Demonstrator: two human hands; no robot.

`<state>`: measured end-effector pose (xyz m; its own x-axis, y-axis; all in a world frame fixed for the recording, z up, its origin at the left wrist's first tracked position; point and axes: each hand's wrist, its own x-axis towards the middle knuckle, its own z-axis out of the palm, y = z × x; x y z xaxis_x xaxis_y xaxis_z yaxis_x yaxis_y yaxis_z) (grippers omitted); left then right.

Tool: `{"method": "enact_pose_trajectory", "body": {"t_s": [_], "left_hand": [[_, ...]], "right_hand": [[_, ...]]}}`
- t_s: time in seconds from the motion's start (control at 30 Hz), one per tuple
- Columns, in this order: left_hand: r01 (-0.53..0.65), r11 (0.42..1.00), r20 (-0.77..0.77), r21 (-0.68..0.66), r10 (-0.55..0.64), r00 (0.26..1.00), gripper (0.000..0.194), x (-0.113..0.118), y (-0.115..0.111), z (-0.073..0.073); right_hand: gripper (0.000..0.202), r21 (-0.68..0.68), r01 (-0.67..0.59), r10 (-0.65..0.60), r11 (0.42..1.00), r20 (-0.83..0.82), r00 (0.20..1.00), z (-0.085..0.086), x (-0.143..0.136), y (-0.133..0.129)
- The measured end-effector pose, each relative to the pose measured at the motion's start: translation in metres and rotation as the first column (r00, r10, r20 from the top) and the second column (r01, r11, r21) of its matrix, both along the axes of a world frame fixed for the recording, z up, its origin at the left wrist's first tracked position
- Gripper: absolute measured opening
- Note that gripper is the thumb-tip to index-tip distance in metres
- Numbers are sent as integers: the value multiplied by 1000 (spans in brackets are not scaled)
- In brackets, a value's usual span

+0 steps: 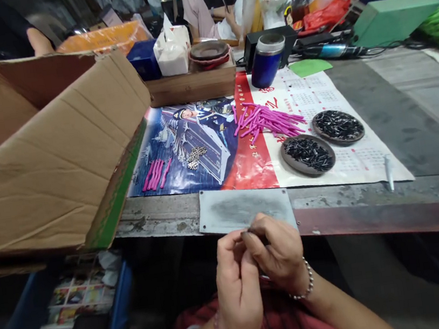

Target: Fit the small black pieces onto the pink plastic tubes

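My left hand [239, 287] and my right hand [278, 251] meet at the fingertips in front of the table's edge. Both are closed in a pinch, and whatever lies between the fingers is too small or hidden to make out. Just beyond them a grey metal plate [245, 204] with a dark smudged middle lies at the table edge. Farther back is a heap of pink sticks [270, 119], with a smaller row of pink sticks [155, 174] to the left. Small metallic beads [196, 157] sit between. Two round dishes [288, 164] [319, 134] hold short black pieces.
A large open cardboard box [53, 171] takes up the left side. A blue cup [268, 62], a tissue pack [173, 48] and a green box [395, 20] stand at the back. A white tube [389, 172] lies right. Other people sit behind the table.
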<state>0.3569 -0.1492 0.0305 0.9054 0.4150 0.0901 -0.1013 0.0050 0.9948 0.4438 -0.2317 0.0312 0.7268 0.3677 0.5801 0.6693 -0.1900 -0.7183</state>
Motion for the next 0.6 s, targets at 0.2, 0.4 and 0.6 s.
{"method": "enact_pose_trajectory", "body": {"t_s": [0.2,0.4,0.6], "left_hand": [[-4,995,-16,-97,2,1000,22,-2,-3,-8],[-17,987,12,-160,19,1000,19,3,-1,-1],[-7,985,13,-173,10,1000,18,1,-3,0]], "right_hand": [[31,-6,9,-9,1000,-18,1000,-3,-1,1],[17,93,-20,32,995,-124,992,3,-2,-2],[28,195,-3,1,981,11,1000,-10,-5,-1]]}}
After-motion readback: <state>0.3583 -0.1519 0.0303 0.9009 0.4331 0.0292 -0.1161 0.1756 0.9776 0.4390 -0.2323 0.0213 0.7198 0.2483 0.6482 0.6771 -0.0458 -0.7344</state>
